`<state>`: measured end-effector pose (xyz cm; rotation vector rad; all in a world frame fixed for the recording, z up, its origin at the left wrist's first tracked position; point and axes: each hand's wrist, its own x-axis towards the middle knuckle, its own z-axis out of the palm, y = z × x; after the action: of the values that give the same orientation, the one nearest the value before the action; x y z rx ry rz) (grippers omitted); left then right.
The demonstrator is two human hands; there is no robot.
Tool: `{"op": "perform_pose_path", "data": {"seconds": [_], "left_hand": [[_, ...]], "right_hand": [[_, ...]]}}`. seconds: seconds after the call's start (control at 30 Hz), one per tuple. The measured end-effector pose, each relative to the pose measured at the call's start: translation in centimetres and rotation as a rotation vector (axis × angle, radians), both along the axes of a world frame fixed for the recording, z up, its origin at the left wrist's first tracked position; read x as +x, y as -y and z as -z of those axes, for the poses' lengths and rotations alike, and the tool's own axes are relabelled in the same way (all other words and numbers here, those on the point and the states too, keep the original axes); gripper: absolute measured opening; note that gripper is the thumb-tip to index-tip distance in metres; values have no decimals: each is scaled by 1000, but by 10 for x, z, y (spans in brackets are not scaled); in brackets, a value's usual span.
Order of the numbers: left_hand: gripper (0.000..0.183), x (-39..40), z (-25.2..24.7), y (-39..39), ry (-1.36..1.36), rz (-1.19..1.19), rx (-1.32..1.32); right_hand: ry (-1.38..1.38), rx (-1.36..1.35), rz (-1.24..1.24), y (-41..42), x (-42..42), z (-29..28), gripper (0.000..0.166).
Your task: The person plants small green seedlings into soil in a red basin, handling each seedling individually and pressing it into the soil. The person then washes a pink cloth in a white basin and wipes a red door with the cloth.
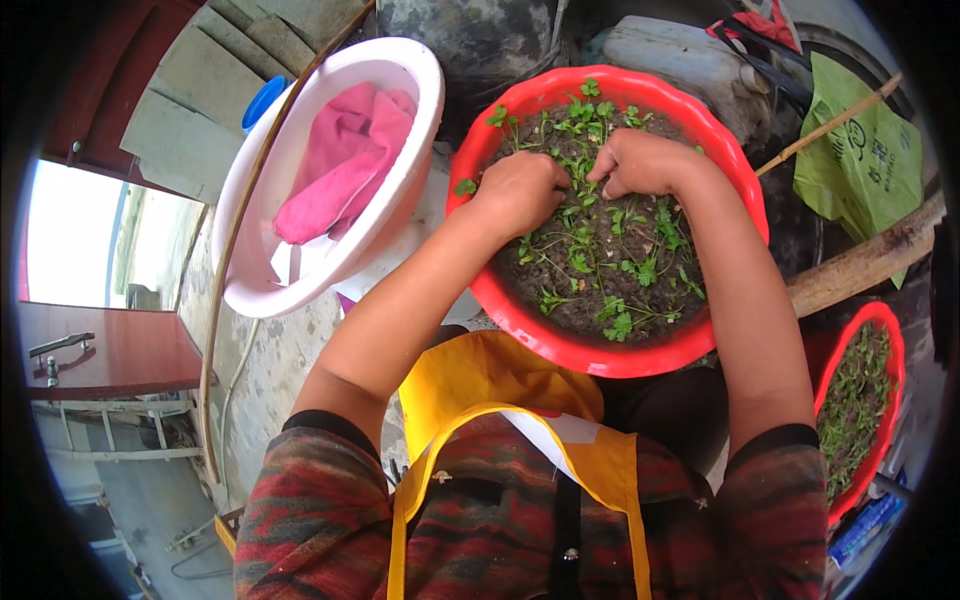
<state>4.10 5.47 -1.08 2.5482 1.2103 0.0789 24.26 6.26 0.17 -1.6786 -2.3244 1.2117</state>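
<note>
A round red plastic pot (600, 364) with a wavy rim stands in front of me, filled with dark soil (517, 274). Small green seedlings with lobed, parsley-like leaves (619, 326) grow across it. My left hand (525, 191) reaches over the pot's left side, its fingers curled beside the stems near the middle. From the right, my right hand (641, 161) bends in with thumb and fingers low among the leaves. A narrow gap with seedlings lies between the hands. Whether either hand's fingertips grip a stem is hidden.
On the left a tilted white basin (255, 296) holds a pink cloth (345, 165), with a long thin stick (247, 202) crossing its side. A second red pot of plants (859, 405) is at right. Beyond are a green bag (862, 150), a wooden pole (862, 259) and a plastic jug (686, 64).
</note>
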Motion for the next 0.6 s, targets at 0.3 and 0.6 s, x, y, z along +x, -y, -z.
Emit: {"op": "perform_pose_path", "data": {"seconds": [0.3, 0.6], "left_hand": [[17, 4, -4, 4, -165, 60, 52], [24, -4, -3, 8, -13, 41, 39]], "right_hand": [[22, 3, -98, 0, -2, 4, 32], [-94, 16, -79, 3, 12, -6, 32]]}}
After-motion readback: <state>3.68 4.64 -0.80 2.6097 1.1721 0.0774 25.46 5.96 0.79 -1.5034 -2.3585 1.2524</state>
